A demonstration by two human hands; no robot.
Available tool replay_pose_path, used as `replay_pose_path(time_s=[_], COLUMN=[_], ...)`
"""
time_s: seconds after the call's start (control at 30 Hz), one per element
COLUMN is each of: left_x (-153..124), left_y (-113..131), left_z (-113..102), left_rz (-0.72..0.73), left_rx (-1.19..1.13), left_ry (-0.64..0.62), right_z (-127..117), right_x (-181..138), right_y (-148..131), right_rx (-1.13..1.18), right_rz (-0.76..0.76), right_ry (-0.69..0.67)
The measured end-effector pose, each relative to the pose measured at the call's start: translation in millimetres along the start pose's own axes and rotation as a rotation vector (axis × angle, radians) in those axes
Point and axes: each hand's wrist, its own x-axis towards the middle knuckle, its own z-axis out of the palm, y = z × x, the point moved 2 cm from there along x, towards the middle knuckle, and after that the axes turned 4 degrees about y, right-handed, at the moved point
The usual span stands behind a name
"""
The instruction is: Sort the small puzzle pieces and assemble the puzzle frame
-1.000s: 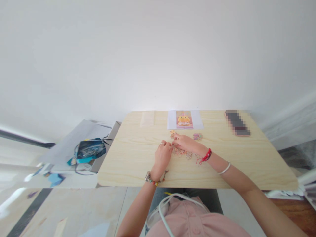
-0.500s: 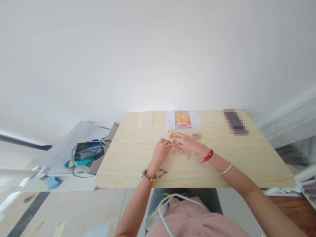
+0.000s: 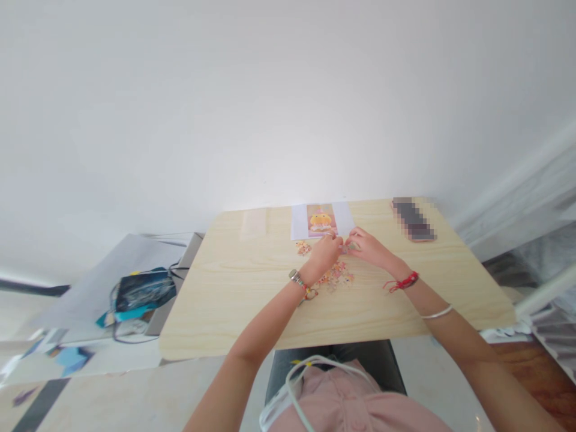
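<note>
My left hand (image 3: 327, 251) reaches over the table with its fingers bent and pressed together. My right hand (image 3: 366, 248) faces it, thumb and fingers curled towards the same spot. The fingertips of both hands almost meet at a small heap of purplish and greenish pieces (image 3: 353, 246), which they partly cover. What either hand pinches is too small to make out. Below the hands lies a looser spread of tiny colourful pieces (image 3: 338, 277), which look like jigsaw pieces. A small orange-yellow heap (image 3: 303, 247) sits to the left of my left hand.
A white sheet with a printed picture of a yellow-orange figure (image 3: 321, 221) lies behind the hands. A phone (image 3: 414, 221) rests at the table's (image 3: 216, 300) back right, and a pale translucent rectangle (image 3: 254, 224) at the back left. Left of the table, a dark bag (image 3: 146, 292) lies on a box.
Both hands have moved right, from between the orange heap and the loose spread to the purplish heap. My left hand's fingers have closed more. The camera view has shifted slightly.
</note>
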Motion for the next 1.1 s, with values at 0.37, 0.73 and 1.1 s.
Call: replay_pose_path(time_s=[0.37, 0.73, 1.1], left_x=[8, -76, -96], left_y=[5, -53, -58], left_z=[7, -20, -7], left_rz=[0.02, -0.231, -0.308], left_rx=[0.027, -0.163, -0.19], left_ry=[-0.001, 0.081, 0.055], right_z=[3, 9, 42], right_x=[-4, -16, 19], right_y=[14, -36, -76], right_rx=[-0.092, -0.016, -0.151], right_rz=[0.068, -0.029, 0.037], right_ry=[-0.014, -0.02, -0.209])
